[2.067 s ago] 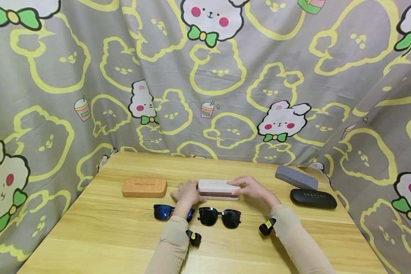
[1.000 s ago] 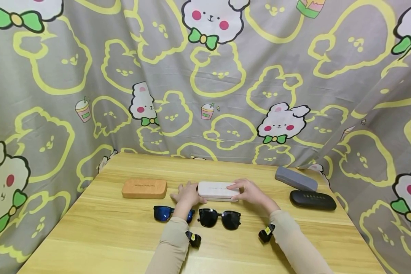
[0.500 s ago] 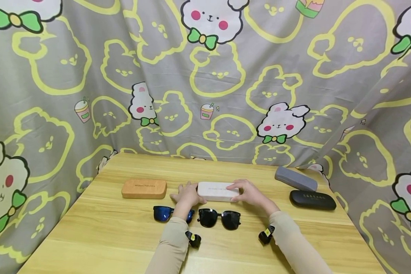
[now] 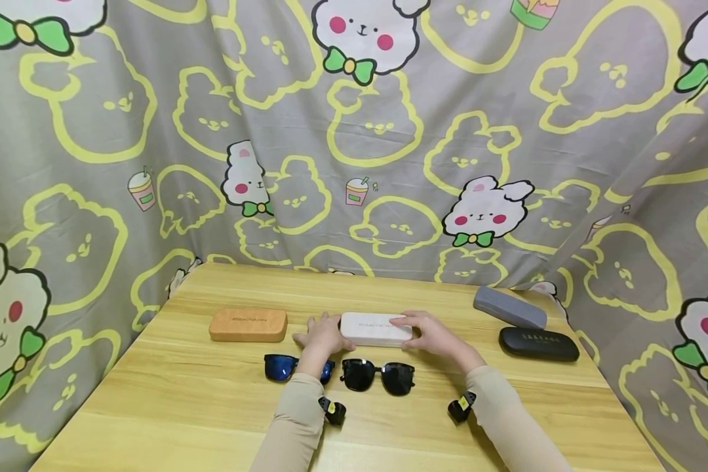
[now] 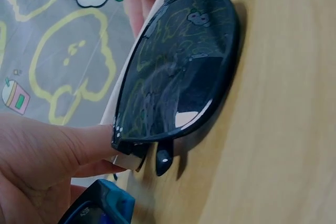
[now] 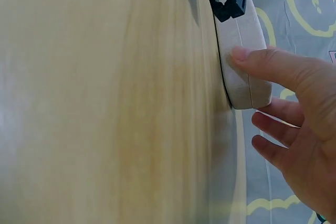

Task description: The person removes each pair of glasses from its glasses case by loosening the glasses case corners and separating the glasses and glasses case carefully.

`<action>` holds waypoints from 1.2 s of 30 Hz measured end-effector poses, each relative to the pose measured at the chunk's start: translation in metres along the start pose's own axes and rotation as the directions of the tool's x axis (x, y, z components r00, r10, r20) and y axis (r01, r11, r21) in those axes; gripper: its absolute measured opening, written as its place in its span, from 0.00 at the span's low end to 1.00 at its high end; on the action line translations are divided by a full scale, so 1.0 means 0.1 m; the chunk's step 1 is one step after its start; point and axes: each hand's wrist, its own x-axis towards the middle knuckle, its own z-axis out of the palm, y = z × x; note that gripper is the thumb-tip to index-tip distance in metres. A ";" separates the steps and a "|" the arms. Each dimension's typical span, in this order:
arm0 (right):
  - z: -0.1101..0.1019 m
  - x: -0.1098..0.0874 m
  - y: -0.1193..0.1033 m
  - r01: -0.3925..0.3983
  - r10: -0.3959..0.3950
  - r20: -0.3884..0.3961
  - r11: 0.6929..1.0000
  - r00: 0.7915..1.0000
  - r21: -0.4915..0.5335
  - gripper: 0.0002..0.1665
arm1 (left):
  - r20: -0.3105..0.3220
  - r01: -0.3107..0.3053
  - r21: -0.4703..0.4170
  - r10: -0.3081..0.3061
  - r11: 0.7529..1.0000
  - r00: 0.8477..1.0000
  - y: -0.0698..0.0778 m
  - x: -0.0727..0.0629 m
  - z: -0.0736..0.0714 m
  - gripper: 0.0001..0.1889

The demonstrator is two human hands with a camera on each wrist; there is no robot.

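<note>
A white glasses case (image 4: 368,328) lies closed at mid-table, dark lettering on its lid. My left hand (image 4: 321,335) holds its left end, thumb along the front. At the right end, my right hand (image 4: 431,331) grips the case; in the right wrist view its thumb (image 6: 262,64) presses the front side and the other fingers sit behind the end. Just in front lie black sunglasses (image 4: 360,375), whose dark lens (image 5: 173,66) covers much of the case in the left wrist view. Blue-lensed sunglasses (image 4: 280,368) lie partly hidden under my left forearm.
An orange-brown glasses case (image 4: 249,326) lies to the left. Towards the right edge are a grey case (image 4: 510,308) and a black case (image 4: 539,344). A patterned curtain (image 4: 383,196) hangs behind the wooden table (image 4: 165,393).
The white case's lid, partly raised with a brown strip showing beneath about two seconds ago, has come down and closed under my right hand. My left hand has stayed in place.
</note>
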 end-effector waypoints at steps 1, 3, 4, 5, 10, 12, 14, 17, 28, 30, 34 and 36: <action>0.00 0.00 0.00 0.004 -0.004 -0.001 1.000 1.000 -0.007 0.35 | 0.001 -0.004 -0.002 0.004 1.000 1.000 0.00 0.00 0.00 0.41; 0.01 0.00 0.00 0.001 -0.001 -0.006 1.000 1.000 -0.020 0.35 | 0.004 -0.007 0.000 0.007 1.000 1.000 -0.01 0.00 -0.01 0.41; 0.01 0.00 -0.01 -0.003 0.003 -0.008 1.000 1.000 -0.022 0.35 | 0.002 -0.008 0.003 0.008 1.000 1.000 -0.01 0.00 -0.01 0.41; 0.01 0.00 -0.01 -0.007 0.007 -0.011 1.000 1.000 -0.025 0.35 | -0.001 -0.012 0.008 0.012 1.000 1.000 -0.02 0.00 -0.01 0.41; 0.02 0.01 -0.06 -0.020 0.019 -0.018 0.998 1.000 -0.056 0.35 | -0.012 -0.009 0.026 0.010 1.000 1.000 -0.02 -0.01 -0.04 0.42; 0.03 0.02 -0.08 -0.030 0.029 -0.016 0.998 0.999 -0.063 0.35 | -0.016 -0.007 0.029 0.007 1.000 1.000 -0.03 -0.02 -0.06 0.43; 0.03 0.03 -0.11 -0.041 0.040 -0.015 0.997 0.999 -0.060 0.35 | -0.020 -0.011 0.022 0.011 1.000 1.000 -0.04 -0.02 -0.09 0.44; 0.03 0.07 -0.16 -0.066 0.066 -0.009 0.997 0.998 -0.042 0.35 | -0.022 -0.028 0.027 0.029 0.999 0.999 -0.07 -0.01 -0.13 0.44; 0.01 0.22 -0.27 -0.026 0.025 -0.017 0.999 1.000 -0.032 0.34 | -0.035 -0.086 0.072 0.089 0.994 0.995 -0.18 0.00 -0.35 0.44; 0.00 0.25 -0.29 -0.016 0.015 -0.019 0.999 1.000 -0.039 0.34 | -0.028 -0.083 0.081 0.085 0.993 0.996 -0.20 0.01 -0.38 0.45; -0.02 0.30 -0.33 -0.013 0.011 -0.021 0.998 1.000 -0.060 0.34 | -0.025 -0.085 0.085 0.087 0.993 0.996 -0.23 0.03 -0.43 0.45; -0.03 0.32 -0.36 -0.013 0.012 -0.018 0.998 1.000 -0.059 0.34 | -0.025 -0.085 0.092 0.088 0.992 0.996 -0.25 0.04 -0.46 0.46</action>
